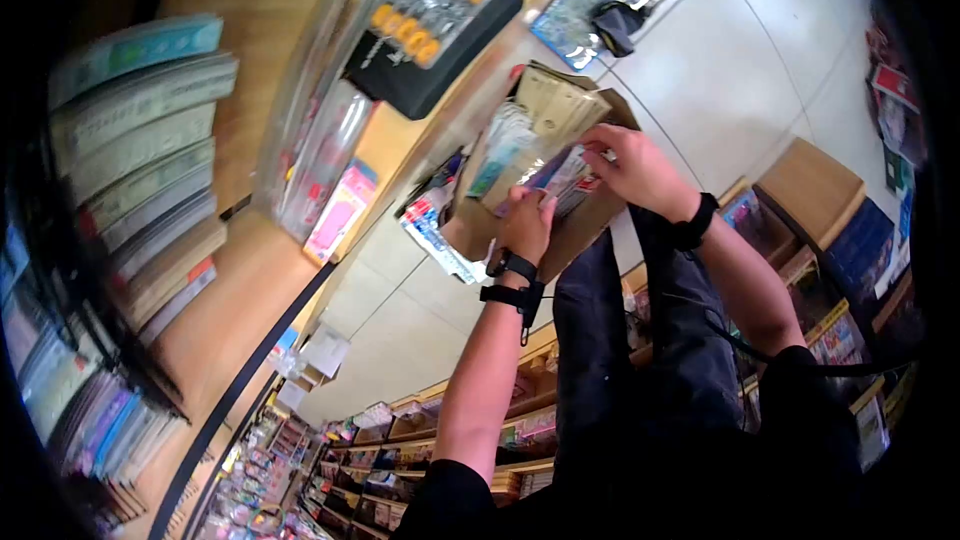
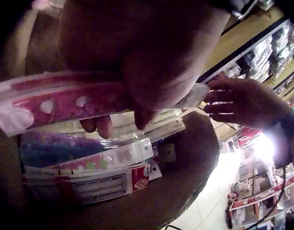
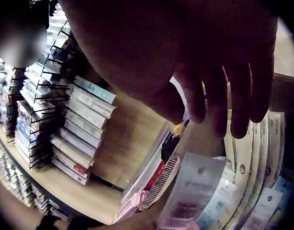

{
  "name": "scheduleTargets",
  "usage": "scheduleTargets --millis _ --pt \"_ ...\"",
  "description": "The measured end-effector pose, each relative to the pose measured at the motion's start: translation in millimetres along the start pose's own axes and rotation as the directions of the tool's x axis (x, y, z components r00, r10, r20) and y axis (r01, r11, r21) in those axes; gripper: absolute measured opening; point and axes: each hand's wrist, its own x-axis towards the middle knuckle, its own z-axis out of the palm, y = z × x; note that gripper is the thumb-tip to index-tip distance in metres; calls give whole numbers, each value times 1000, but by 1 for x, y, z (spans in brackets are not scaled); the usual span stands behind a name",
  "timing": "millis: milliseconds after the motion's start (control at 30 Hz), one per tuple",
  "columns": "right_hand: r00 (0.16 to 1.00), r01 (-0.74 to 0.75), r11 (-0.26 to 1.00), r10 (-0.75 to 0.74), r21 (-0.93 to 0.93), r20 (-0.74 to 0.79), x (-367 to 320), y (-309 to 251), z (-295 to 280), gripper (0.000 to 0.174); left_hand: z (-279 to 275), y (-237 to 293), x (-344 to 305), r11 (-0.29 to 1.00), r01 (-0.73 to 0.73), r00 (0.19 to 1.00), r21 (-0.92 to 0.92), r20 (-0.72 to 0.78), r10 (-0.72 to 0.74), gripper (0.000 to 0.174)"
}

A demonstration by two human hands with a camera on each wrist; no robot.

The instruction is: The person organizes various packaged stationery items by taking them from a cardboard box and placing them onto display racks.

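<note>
A brown cardboard box [image 1: 590, 223] full of flat packets [image 1: 520, 140] is held up in front of me. My left hand [image 1: 527, 223] is at the box's near side. In the left wrist view its thumb and fingers [image 2: 137, 57] pinch a long pink packet [image 2: 65, 100] above more packets [image 2: 89, 163] lying in the box. My right hand [image 1: 635, 172] reaches over the box top. Its straight fingers [image 2: 223, 98] meet the clear end of the pink packet. In the right wrist view the fingers [image 3: 233, 96] hang over cream packets [image 3: 252, 158] with nothing between them.
Wooden shelves with stacked boxed goods [image 1: 140, 140] stand at the left. A black display card with orange items [image 1: 435, 20] and a pink packet [image 1: 340, 215] hang nearby. Pale floor tiles [image 1: 720, 70], a wooden stand [image 1: 810, 190] and low goods shelves [image 1: 400, 440] surround me.
</note>
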Motion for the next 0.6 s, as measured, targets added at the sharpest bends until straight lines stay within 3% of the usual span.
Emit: scheduleTargets --millis 33,100,233,300,333,433,467,500,600 --pt "1000 -16 1000 16 7 23 0 1 0 19 6 -2 7 997 -55 998 46 -29 57 33" --pt "997 -58 997 56 43 47 -2 3 1 20 15 -2 20 993 30 995 111 87 -40 31" --pt "998 -31 999 33 -43 49 5 17 5 19 30 -23 38 997 66 994 50 84 -70 32" --pt "999 -9 999 10 -35 44 9 23 7 20 28 -27 39 994 109 974 18 197 -111 34" --pt "1000 17 998 -15 -63 21 11 29 10 20 36 -39 37 998 50 978 -27 202 -44 33" --pt "1000 -3 1000 3 -17 -9 19 29 8 20 43 -49 34 996 70 973 -64 222 -54 30" --pt "998 -51 999 52 13 -39 21 28 2 19 50 -48 29 998 36 963 57 264 -50 25" --pt "998 -58 998 59 15 -37 22 32 1 19 53 -47 25 998 37 961 57 271 -52 25" --pt "998 -50 996 47 -78 -43 20 34 -7 17 62 -42 12 986 -166 933 -6 323 159 23"
